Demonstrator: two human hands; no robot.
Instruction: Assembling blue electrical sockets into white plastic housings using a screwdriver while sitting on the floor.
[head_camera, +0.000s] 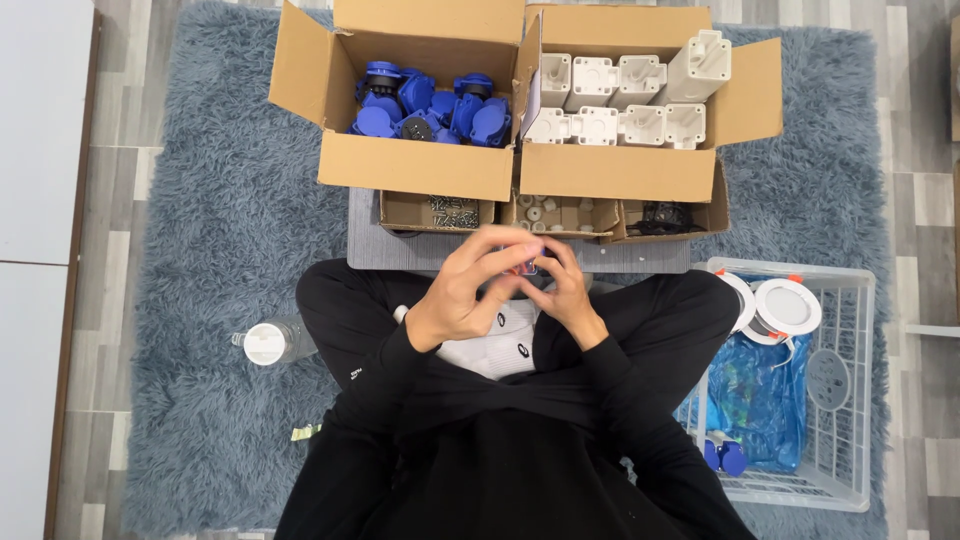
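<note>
1. Left hand (462, 292) and right hand (566, 292) meet over the lap, fingertips pinching a small blue part (524, 262) between them.
2. Left cardboard box (415, 165) holds blue socket caps (430, 108).
3. Right cardboard box (610, 172) holds white housings (625, 95).
4. Shallow trays (555, 215) carry screws and small pieces.
5. White basket (838, 400) holds round fittings and a blue bag.

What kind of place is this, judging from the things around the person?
Probably a home used for small assembly work: a shaggy grey rug on a wood floor, cardboard boxes of blue parts and white parts, and a white basket.
</note>
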